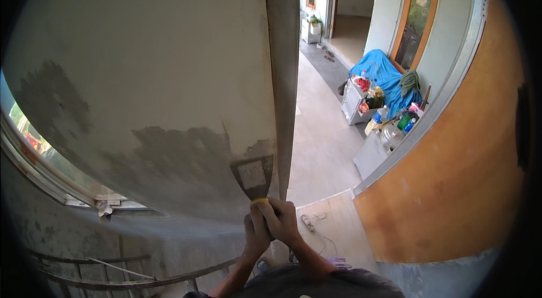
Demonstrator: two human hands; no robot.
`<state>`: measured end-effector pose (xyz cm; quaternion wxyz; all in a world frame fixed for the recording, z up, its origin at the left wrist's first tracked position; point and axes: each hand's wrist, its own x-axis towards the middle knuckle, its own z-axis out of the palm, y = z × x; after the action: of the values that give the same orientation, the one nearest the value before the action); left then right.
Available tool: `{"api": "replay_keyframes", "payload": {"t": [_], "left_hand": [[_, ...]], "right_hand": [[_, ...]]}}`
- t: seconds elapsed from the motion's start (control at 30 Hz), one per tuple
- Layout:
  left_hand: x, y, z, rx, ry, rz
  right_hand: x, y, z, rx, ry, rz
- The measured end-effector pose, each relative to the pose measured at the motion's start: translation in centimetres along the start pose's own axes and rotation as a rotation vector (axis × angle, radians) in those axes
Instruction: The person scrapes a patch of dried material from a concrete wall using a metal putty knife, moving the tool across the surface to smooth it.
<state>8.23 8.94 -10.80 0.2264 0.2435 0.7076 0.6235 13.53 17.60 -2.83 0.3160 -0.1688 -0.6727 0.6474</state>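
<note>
A wide scraper (250, 175) with a yellow collar stands blade-up against the wall (203, 65), its edge touching or very near the surface. My left hand (256, 232) and my right hand (281, 219) are wrapped together around its handle, which they mostly hide. A pale patch shows on the blade's face. Around and left of the blade the wall is rough dark grey; higher up it has a smooth light coat. Just right of the blade runs the wall's vertical corner (283, 86), beside a doorway.
A wooden ladder (123, 284) lies at lower left, below a window frame (80, 201). Right of my hands, a power strip (308, 222) and its cord lie on the floor. Beyond the doorway stand cluttered white cabinets (355, 105) and a blue tarp (377, 65). An orange panel (444, 171) flanks the right.
</note>
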Motion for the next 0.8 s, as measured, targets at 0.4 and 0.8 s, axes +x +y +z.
{"api": "replay_keyframes", "payload": {"t": [0.4, 0.8], "left_hand": [[-1.3, 0.8, 1.8, -0.143, 0.106, -0.055], [-0.5, 0.5, 1.9, -0.092, 0.102, -0.007]], "right_hand": [[-1.2, 4.1, -0.4, -0.005, -0.004, 0.067], [-1.3, 5.0, -0.2, -0.014, 0.003, 0.077]]}}
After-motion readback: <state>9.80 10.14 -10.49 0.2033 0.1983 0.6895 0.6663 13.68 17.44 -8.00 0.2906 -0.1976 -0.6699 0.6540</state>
